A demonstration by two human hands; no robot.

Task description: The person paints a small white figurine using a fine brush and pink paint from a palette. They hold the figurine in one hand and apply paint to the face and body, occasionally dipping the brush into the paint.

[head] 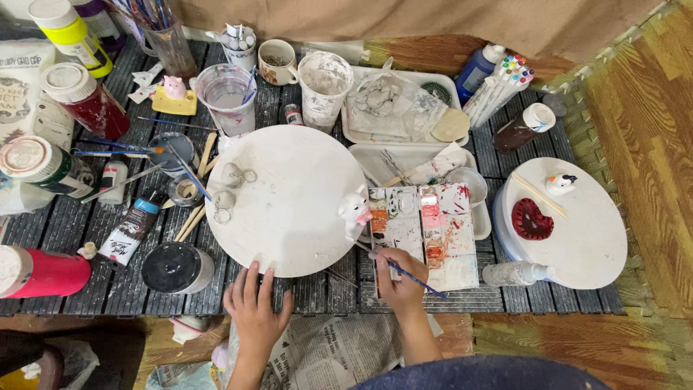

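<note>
White plaster showed on the small pig figurine (pixel 355 210), which stood at the right edge of the round white board (pixel 289 198), just beside the paint-smeared palette (pixel 426 235). The right hand (pixel 399 278) pinched a thin blue-handled brush (pixel 415 279) between thumb and fingers, its tip end toward the palette's lower left corner (the bristles themselves were hidden by the hand). The left hand (pixel 254 310) lay spread and flat, fingers apart, holding nothing, its fingertips touching the board's near rim. Two small keyring figures (pixel 229 186) sat on the board's left side. A black-lidded jar (pixel 175 268) stood near the left hand.
</note>
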